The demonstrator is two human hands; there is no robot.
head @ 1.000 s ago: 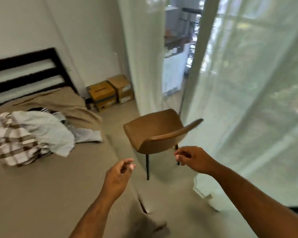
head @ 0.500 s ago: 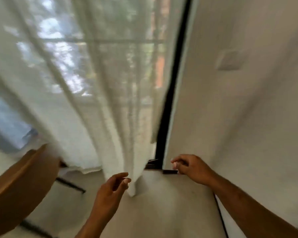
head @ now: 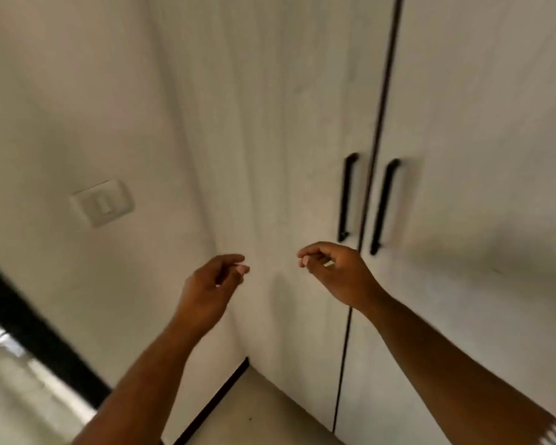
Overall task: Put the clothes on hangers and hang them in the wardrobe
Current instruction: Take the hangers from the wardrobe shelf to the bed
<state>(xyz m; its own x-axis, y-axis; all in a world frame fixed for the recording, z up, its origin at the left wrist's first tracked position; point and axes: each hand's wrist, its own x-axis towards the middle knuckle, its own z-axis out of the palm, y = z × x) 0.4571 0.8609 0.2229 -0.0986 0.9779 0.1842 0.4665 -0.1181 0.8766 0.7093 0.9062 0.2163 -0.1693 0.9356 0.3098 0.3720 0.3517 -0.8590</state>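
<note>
- The view has swung away from the bed and curtain to the wardrobe [head: 286, 123], whose doors are closed.
- The clothes are no longer in view and no hanger shows, so nothing is ready to hang yet.
- The right hand [head: 334, 271] hovers before the wardrobe and the left hand [head: 212, 281] by its left edge, both still loosely curled and empty.
- The wardrobe's handles [head: 347, 197], just above the right hand, are untouched; opening a door is likely next.

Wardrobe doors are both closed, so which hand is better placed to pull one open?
Probably the right. The right hand hangs empty just below the nearer black handle, while the left hand, also empty, sits farther off toward the side wall.
</note>
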